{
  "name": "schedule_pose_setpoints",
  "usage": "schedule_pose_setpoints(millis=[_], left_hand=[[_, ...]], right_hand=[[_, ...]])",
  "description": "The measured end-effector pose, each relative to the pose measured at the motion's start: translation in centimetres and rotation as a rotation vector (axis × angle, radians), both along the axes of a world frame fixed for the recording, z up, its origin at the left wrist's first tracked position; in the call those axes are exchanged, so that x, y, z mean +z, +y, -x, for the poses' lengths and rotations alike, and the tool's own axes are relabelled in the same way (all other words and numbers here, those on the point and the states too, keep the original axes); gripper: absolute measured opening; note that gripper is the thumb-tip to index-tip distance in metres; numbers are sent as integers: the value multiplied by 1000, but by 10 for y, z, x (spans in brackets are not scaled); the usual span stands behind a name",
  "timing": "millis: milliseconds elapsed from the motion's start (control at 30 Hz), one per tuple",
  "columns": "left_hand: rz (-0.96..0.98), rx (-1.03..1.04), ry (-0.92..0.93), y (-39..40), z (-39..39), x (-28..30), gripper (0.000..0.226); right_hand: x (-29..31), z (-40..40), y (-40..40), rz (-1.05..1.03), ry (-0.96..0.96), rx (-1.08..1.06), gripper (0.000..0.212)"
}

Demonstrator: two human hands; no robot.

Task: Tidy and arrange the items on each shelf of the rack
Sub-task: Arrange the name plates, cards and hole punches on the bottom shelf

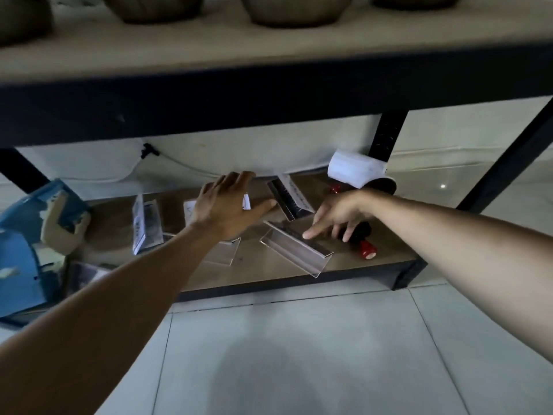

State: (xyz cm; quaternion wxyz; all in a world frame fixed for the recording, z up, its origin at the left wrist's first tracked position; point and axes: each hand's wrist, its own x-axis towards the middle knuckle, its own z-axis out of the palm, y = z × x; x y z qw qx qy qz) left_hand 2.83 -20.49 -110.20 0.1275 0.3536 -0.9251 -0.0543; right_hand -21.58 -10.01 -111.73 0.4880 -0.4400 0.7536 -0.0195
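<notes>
Two bare arms reach in from the near edge, over pale floor tiles (287,354), toward the bottom shelf (353,262) of the rack. Nearest on that shelf, a clear acrylic sign holder (294,250) lies tipped over, one corner jutting past the front lip. The right hand (338,217) hovers above it, fingers spread and loosely bent, the index fingertip touching its top edge; it grips nothing. Just right of that hand lies a black stamp with a red end (363,244). The left hand (230,205) is farther in, fingers straight and apart, holding nothing, above another flat clear holder (223,253). Left of it a holder with a paper insert (146,226) stands upright; farther back a dark-faced holder (288,199) leans, and a white paper roll (353,170) sits at the far right. A torn blue box (27,235) crowds the left end.

The step in hand seems to be gathering the scattered holders. The next move likely calls for pinching the overhanging one and drawing it inward before it slips off. Headroom is tight under the upper shelf (269,100); open room lies mainly at the front and right
</notes>
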Motion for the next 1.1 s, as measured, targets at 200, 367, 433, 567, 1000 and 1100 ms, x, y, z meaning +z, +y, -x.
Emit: schedule_pose_setpoints(millis=[200,367,433,567,1000,1100], left_hand=[[-2,27,14,-5,-22,0,73],[-27,53,-44,-8,-36,-5,88],[-27,62,-75,-8,-39,-9,93],[-65,31,-92,-7,-44,-14,85],[-55,42,-130,-19,-65,-7,71],[-59,64,-135,-22,-71,-3,70]], right_hand=[[-20,-13,0,31,27,-19,46],[-25,-20,0,51,-11,-72,41],[-27,-24,-2,34,-8,-68,36],[-32,-28,0,24,-16,-91,27],[-33,-36,4,19,-2,-97,45],[-31,-40,6,15,-21,-91,47]])
